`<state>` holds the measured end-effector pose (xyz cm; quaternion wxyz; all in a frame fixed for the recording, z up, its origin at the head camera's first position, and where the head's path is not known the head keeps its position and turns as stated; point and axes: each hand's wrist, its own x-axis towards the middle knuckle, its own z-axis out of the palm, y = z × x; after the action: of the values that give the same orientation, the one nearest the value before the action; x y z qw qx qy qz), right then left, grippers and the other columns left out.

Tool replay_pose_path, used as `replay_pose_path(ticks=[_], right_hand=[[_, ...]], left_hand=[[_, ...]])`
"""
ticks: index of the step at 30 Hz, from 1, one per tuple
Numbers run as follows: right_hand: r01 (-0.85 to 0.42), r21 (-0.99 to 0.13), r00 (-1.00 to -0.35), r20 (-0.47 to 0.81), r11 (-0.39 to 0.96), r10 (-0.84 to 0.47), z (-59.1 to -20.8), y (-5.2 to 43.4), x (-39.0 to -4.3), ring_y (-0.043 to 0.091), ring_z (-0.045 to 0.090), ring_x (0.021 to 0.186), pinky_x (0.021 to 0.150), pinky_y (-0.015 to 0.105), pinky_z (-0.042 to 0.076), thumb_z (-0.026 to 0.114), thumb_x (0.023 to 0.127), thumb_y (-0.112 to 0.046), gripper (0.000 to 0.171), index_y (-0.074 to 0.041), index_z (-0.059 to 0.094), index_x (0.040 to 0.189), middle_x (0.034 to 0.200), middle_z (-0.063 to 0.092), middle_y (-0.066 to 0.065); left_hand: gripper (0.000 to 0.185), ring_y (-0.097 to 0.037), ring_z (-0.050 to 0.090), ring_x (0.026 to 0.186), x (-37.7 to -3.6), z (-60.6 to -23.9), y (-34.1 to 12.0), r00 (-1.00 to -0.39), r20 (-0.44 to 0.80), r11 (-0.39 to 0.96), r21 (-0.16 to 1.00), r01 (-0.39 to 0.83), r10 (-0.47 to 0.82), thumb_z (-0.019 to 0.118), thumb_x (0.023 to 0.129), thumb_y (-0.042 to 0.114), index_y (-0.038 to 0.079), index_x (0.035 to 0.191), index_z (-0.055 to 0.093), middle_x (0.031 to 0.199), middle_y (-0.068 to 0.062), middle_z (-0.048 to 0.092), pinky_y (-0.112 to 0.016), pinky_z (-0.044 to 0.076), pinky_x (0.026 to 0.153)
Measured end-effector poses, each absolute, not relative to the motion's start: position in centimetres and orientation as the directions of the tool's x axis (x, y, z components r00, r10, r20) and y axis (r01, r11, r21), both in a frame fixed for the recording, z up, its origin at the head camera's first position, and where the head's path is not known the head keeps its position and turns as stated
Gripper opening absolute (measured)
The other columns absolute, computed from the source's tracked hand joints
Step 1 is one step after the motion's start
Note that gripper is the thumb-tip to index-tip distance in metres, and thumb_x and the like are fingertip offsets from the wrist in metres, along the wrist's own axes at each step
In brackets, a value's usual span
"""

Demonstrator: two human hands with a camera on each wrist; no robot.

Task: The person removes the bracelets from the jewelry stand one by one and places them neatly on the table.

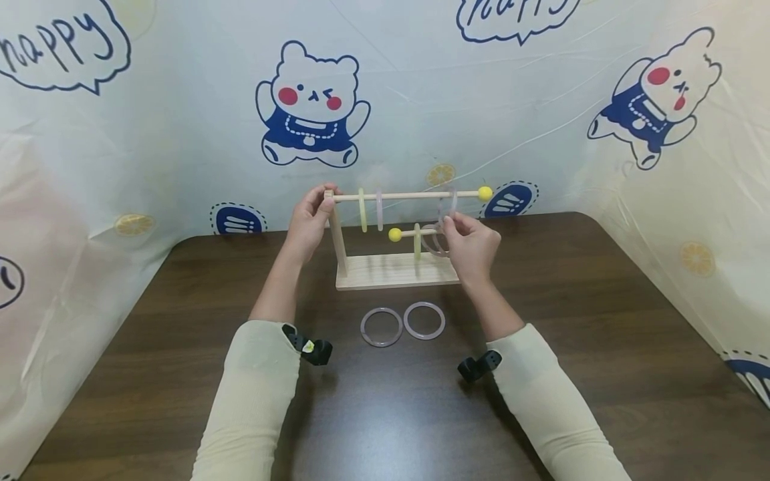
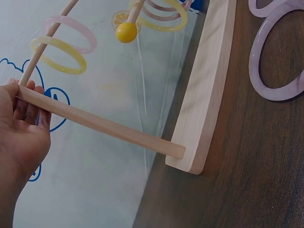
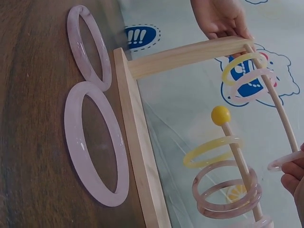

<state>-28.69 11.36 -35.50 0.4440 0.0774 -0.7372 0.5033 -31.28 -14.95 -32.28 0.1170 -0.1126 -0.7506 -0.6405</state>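
The left hand (image 1: 309, 224) is gripping the top corner of the pale wooden rack (image 1: 394, 270), fingers curled round its upright post. The right hand (image 1: 471, 242) is pinching a translucent pink bangle (image 1: 450, 202) on the upper dowel (image 1: 409, 196), near that dowel's yellow ball end (image 1: 484, 194). Between the hands, smooth yellow and pink rings are hanging on both round dowels. Just nearer than the hands, two glossy pink bangles (image 1: 402, 324) are lying flat on the dark wood-grain counter (image 1: 601, 321).

Head view overhead, wrist views close
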Motion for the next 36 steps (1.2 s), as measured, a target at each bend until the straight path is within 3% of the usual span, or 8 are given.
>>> replay_pose_path(ticks=[9, 18, 28, 36], right_hand=[[-0.534, -0.706, -0.610, 0.703, 0.466, 0.366, -35.6, 11.6, -28.8, 0.023, 0.067, 0.067, 0.058, 0.024, 0.053, 0.069, 0.079, -0.004, 0.011, 0.005, 0.072, 0.085, 0.077, 0.068, 0.017], [-0.545, -0.706, -0.603, 0.705, 0.453, 0.373, -35.5, 11.8, -28.7, 0.024, 0.067, 0.067, 0.056, 0.011, 0.048, 0.069, 0.079, -0.002, 0.011, 0.007, 0.071, 0.085, 0.078, 0.068, 0.018], [-0.509, -0.705, -0.591, 0.703, 0.494, 0.395, -35.6, 12.2, -28.8, 0.022, 0.067, 0.066, 0.056, 0.025, 0.052, 0.069, 0.079, -0.004, 0.010, 0.004, 0.073, 0.084, 0.077, 0.068, 0.016], [-0.488, -0.708, -0.600, 0.697, 0.510, 0.393, -35.5, 12.5, -28.6, 0.022, 0.067, 0.065, 0.056, 0.015, 0.048, 0.069, 0.081, -0.007, 0.012, 0.003, 0.073, 0.084, 0.077, 0.069, 0.015]], left_hand=[[0.033, -0.017, 0.046, 0.112, -31.3, -32.4, -15.1, -0.943, 0.332, 0.144, 0.933, 0.331, 0.018, 0.045, 0.097, 0.022, 0.005, 0.125, 0.050, 0.122, -0.008, 0.054, -0.034, 0.035, 0.099], [0.035, -0.017, 0.046, 0.113, -31.3, -32.3, -15.1, -0.946, 0.324, 0.145, 0.935, 0.323, 0.019, 0.045, 0.096, 0.022, 0.003, 0.126, 0.048, 0.123, -0.008, 0.054, -0.035, 0.034, 0.100], [0.033, -0.017, 0.046, 0.112, -31.2, -32.2, -15.0, -0.944, 0.329, 0.146, 0.933, 0.328, 0.018, 0.045, 0.096, 0.022, 0.005, 0.124, 0.050, 0.122, -0.008, 0.054, -0.035, 0.035, 0.100], [0.037, -0.017, 0.046, 0.111, -31.3, -32.3, -15.1, -0.942, 0.336, 0.140, 0.931, 0.336, 0.026, 0.045, 0.096, 0.022, 0.001, 0.126, 0.048, 0.122, -0.008, 0.054, -0.034, 0.035, 0.099]])
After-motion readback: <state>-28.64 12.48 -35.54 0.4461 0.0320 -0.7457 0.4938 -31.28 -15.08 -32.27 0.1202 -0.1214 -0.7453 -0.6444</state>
